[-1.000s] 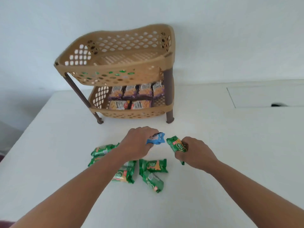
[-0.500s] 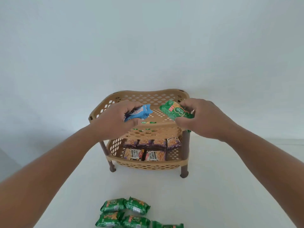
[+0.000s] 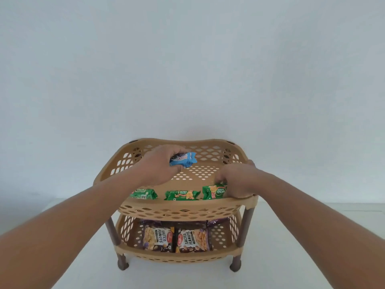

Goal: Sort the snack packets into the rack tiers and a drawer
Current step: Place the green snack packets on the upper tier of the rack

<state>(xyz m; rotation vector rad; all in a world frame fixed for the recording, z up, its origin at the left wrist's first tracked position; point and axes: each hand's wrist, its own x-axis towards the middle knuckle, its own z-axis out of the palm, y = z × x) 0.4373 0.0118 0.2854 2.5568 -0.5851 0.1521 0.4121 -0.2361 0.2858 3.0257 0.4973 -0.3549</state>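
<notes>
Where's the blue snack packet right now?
In the head view, the blue packet is gripped in the left hand, held over the back left of the rack's top tier, above the row of green packets.

Both hands, down at the counter a second ago, now reach into the rack's top tier. The right hand, which half a second ago held its green packet above the rim, now has it down at the front right of the tier floor, beside two others. The left hand brings the blue packet lower, over the tier's middle.
</notes>
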